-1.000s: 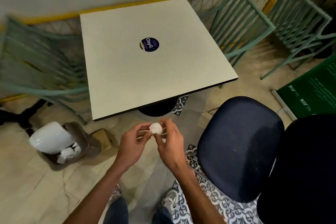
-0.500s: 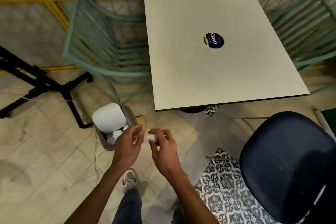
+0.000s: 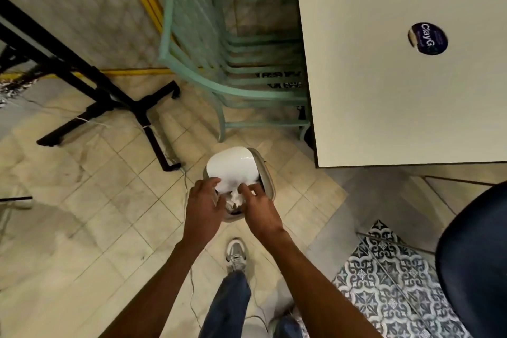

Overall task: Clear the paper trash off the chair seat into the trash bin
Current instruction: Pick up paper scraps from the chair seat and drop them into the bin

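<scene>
At lower centre a grey sneaker (image 3: 236, 254) stands on pale tiles. The dark blue padded chair seat (image 3: 477, 255) fills the lower right edge. Mid-frame, the left hand (image 3: 204, 204) and right hand (image 3: 259, 207) reach with bent fingers into the small grey trash bin (image 3: 267, 181). Crumpled white paper (image 3: 235, 198) lies in its mouth between them. Whether either hand grips it cannot be told. Beyond, at upper right, sits a cream square table (image 3: 384, 90).
</scene>
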`<move>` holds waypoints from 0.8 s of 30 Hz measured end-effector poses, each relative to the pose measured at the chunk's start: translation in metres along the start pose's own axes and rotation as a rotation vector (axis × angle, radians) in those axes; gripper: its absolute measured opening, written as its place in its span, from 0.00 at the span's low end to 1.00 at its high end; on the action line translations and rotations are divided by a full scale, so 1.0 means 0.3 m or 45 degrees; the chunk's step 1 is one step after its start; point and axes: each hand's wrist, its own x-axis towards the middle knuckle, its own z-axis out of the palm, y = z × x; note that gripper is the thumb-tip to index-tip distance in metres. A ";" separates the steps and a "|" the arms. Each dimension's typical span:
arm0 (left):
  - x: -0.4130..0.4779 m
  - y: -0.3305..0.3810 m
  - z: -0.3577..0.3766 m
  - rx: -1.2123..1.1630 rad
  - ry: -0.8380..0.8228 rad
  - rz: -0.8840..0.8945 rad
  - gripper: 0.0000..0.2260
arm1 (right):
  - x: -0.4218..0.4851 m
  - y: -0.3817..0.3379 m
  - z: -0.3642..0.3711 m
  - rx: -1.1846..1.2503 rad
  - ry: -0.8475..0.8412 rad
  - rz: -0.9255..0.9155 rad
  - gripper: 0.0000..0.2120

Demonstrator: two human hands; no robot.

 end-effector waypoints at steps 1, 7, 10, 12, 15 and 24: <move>0.015 -0.040 0.004 -0.006 0.012 -0.033 0.22 | 0.034 -0.001 0.027 -0.037 -0.033 0.001 0.29; 0.082 -0.151 0.050 -0.177 -0.085 -0.277 0.43 | 0.165 0.020 0.086 -0.120 -0.173 0.082 0.18; 0.115 -0.188 0.060 -0.278 -0.217 -0.395 0.42 | 0.225 0.057 0.140 -0.120 -0.221 0.186 0.16; 0.126 -0.225 0.066 -0.360 -0.289 -0.464 0.41 | 0.262 0.082 0.183 -0.048 -0.257 0.257 0.16; 0.133 -0.249 0.065 -0.379 -0.316 -0.502 0.42 | 0.323 0.101 0.238 0.341 -0.163 0.496 0.22; 0.121 -0.279 0.082 -0.418 -0.316 -0.485 0.44 | 0.388 0.080 0.259 0.865 0.048 0.650 0.11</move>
